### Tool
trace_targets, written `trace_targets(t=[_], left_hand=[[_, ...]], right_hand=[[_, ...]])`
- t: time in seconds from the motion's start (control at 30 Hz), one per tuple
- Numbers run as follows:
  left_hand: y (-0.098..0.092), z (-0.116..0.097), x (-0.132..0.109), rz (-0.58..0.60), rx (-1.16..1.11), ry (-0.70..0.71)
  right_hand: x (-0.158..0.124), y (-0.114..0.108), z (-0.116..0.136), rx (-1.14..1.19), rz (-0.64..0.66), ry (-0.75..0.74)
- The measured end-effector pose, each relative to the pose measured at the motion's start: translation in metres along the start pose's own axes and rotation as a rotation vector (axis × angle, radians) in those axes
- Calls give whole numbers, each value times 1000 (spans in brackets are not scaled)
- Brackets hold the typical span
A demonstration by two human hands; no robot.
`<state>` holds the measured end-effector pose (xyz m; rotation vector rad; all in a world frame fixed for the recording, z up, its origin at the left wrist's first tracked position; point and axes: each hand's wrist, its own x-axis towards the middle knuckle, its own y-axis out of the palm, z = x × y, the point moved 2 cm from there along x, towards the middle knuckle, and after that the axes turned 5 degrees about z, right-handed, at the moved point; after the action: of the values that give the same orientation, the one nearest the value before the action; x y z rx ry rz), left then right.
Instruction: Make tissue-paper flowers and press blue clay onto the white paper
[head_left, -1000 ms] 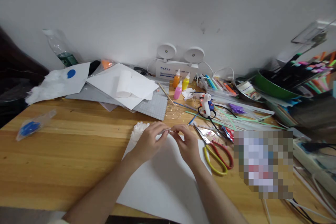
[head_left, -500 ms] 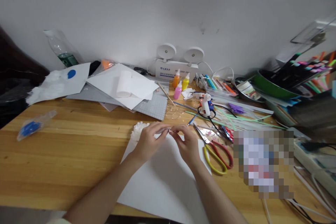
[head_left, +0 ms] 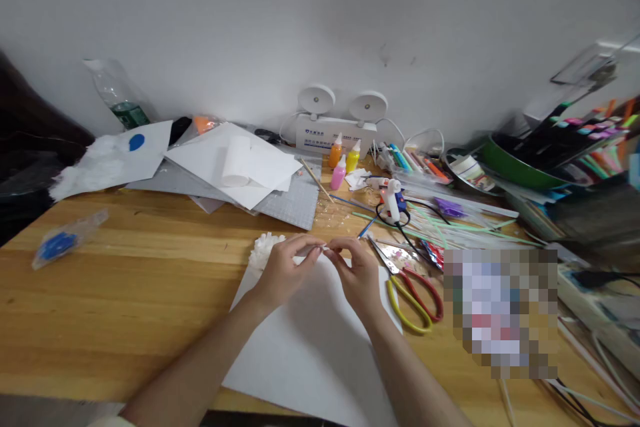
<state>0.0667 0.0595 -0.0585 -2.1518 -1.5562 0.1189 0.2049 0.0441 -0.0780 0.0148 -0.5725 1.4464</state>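
Observation:
My left hand (head_left: 283,271) and my right hand (head_left: 357,273) meet fingertip to fingertip over a white paper sheet (head_left: 310,353) on the wooden desk (head_left: 125,293). Both pinch a small white piece (head_left: 323,250) between thumb and fingers; it is too small to name. A white fluffy ruffled piece (head_left: 263,248) lies just behind my left hand at the sheet's far corner. Scissors with red and yellow handles (head_left: 413,297) lie right of my right hand.
A white glue gun (head_left: 393,200), three small paint bottles (head_left: 343,160), straws and pens crowd the back right. Stacked white sheets with a paper roll (head_left: 235,160) and a cutting mat sit at the back left. A blue-filled plastic bag (head_left: 63,240) lies far left.
Both hands stay pinched together at the same spot; only the fingers shift slightly.

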Motion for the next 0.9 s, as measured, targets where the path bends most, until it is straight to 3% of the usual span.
trace_targets(t=[0.33, 0.57, 0.9], left_hand=[[1, 0, -1, 27, -20, 21], [-1, 0, -1, -3, 193, 160], [-3, 2, 1, -29, 219, 102]], right_hand=[[2, -1, 1, -35, -28, 23], [2, 1, 0, 43, 37, 21], [0, 2, -3, 27, 90, 36]])
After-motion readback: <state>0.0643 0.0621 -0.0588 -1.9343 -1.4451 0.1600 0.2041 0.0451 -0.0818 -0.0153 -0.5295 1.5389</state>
